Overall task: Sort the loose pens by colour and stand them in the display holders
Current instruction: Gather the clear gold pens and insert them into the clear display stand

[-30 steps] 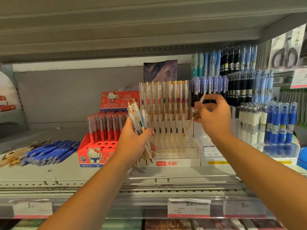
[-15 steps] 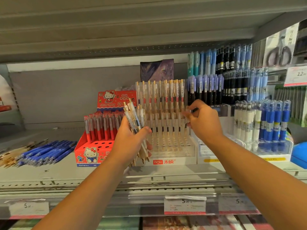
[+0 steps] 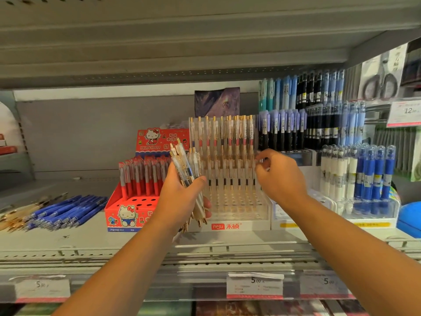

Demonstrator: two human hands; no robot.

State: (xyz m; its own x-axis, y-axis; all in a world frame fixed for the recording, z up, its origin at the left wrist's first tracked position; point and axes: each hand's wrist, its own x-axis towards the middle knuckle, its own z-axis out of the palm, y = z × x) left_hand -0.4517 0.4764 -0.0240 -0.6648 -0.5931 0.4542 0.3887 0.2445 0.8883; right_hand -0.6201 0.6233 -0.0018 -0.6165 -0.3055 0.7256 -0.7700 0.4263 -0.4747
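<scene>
Clear plastic with gold clips, the pens of this batch are going into the clear tiered holder (image 3: 227,226) on the shelf (image 3: 68,241), and one more seems to have just gone in. A second ago the right hand (image 3: 281,179) held a single pen slanted in the air off the holder's right side; now no slanted pen shows, and that hand is lower, against the right end of the holder's middle row. Its fingertips (image 3: 262,164) are gathered, bent, at the top of the end pen (image 3: 253,176), which stands upright with its neighbours; whether they are pinching it or have let go I cannot tell. I judge that row now full across, with open holes left in the holder's front steps. The left hand (image 3: 182,199) is in front of the holder's left edge, wrist up, fingers and thumb clamped round a bundle of clear pens (image 3: 185,165) fanned upward, ready to feed the next. Left of the holder sits the red holder (image 3: 127,215), and beyond it the loose blue pens (image 3: 68,210) lie flat, unsorted.
</scene>
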